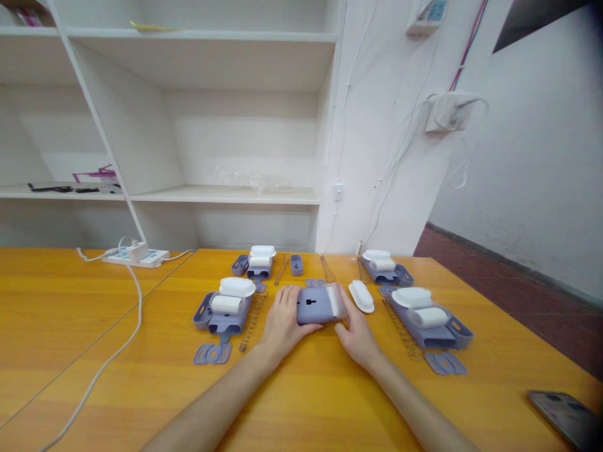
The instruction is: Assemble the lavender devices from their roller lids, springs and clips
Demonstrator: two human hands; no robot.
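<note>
forearms [226, 402] lead to half-curled hands [282, 320] holding a purple case [323, 307] and white piece [337, 300]

Left hand [286, 311] covers one end of the purple case [313, 304], the whitish bit [337, 300] by the right hand [355, 331] is too blurry to ID, and the phone [563, 409] well right of that's cut off.

one near view from the head, forward and down over the table [306, 389], white shelves [226, 194] beyond
</note>
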